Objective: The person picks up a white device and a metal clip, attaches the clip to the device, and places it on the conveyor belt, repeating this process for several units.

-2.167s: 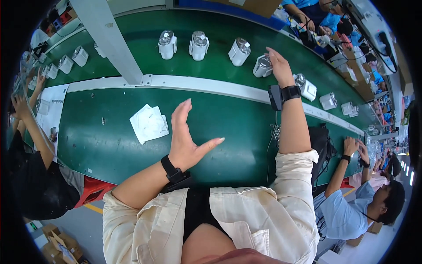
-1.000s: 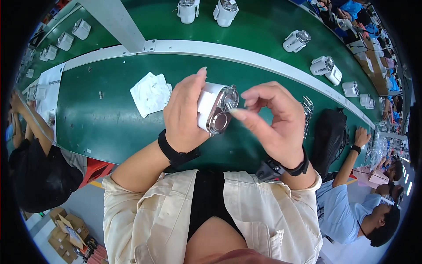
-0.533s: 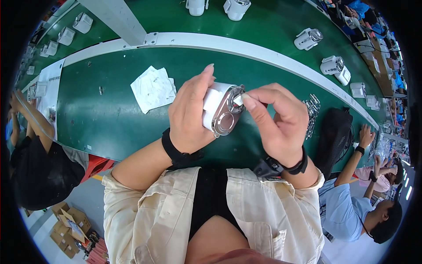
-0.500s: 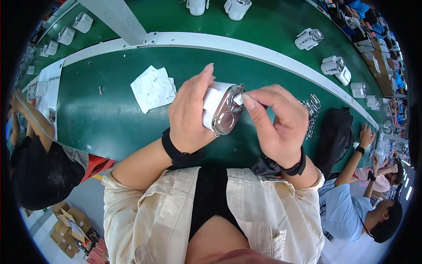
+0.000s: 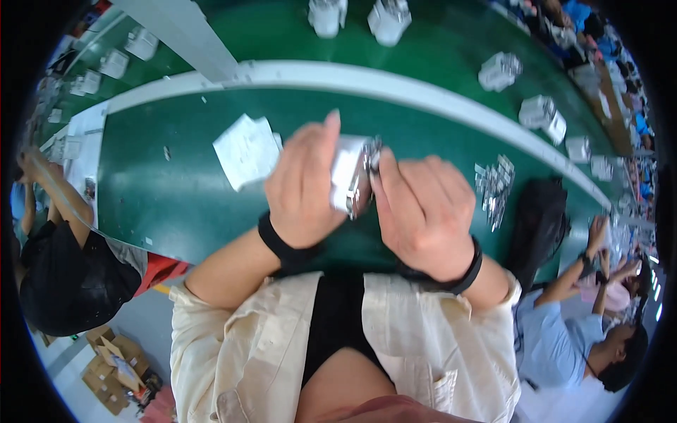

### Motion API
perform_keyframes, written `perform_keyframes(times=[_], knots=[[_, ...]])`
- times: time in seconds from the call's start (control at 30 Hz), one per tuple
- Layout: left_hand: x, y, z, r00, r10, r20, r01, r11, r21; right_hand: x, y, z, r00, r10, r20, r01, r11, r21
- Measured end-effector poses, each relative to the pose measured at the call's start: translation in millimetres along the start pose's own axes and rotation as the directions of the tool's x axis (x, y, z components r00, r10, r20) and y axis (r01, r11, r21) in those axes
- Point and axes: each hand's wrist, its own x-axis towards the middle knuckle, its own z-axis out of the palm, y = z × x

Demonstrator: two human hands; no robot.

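Note:
My left hand (image 5: 300,187) is wrapped round a small white device (image 5: 344,173) with a shiny, mirror-like front face, held above the green table. Turned toward my right side, that face shows only at a slant, and motion blurs it. My right hand (image 5: 427,211) is closed, back of the hand up, its bent fingertips pressed against the upper part of the shiny face. Whatever those fingers pinch is hidden from view. Both wrists wear black bands.
White papers (image 5: 247,151) lie left of my hands. To the right are a heap of shiny metal pieces (image 5: 497,187) and a black bag (image 5: 539,225). Beyond a white rail (image 5: 338,70) stand several similar white devices (image 5: 389,21). Co-workers sit at both sides.
The device has turned so its shiny face points more to the right. My right hand has rolled over and moved slightly left; the white tab it pinched no longer shows.

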Motion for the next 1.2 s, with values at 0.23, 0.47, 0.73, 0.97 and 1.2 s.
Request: perform_keyframes(times=[0.23, 0.47, 0.73, 0.97, 1.2], knots=[[-3, 23, -71, 0.995, -0.097, 0.032, 0.097, 0.995, -0.005, 18, -56, -38, 0.999, 0.03, 0.041, -0.038, 0.979, 0.2], [-27, 33, -105, 0.99, -0.127, 0.059, 0.132, 0.989, -0.073, 8, -99, -41, 0.996, 0.084, 0.024, -0.086, 0.987, 0.132], [-27, 33, -112, 0.99, -0.134, 0.041, 0.136, 0.988, -0.069, 6, -102, -36, 0.979, 0.203, 0.026, -0.203, 0.945, 0.258], [-16, 44, -114, 0.991, -0.103, 0.089, 0.11, 0.991, -0.078, 8, -92, -53, 0.986, 0.164, 0.039, -0.168, 0.946, 0.277], [-14, 70, -113, 0.985, -0.126, 0.115, 0.135, 0.988, -0.074, 0, -91, -75, 0.979, 0.2, 0.026, -0.2, 0.943, 0.267]])
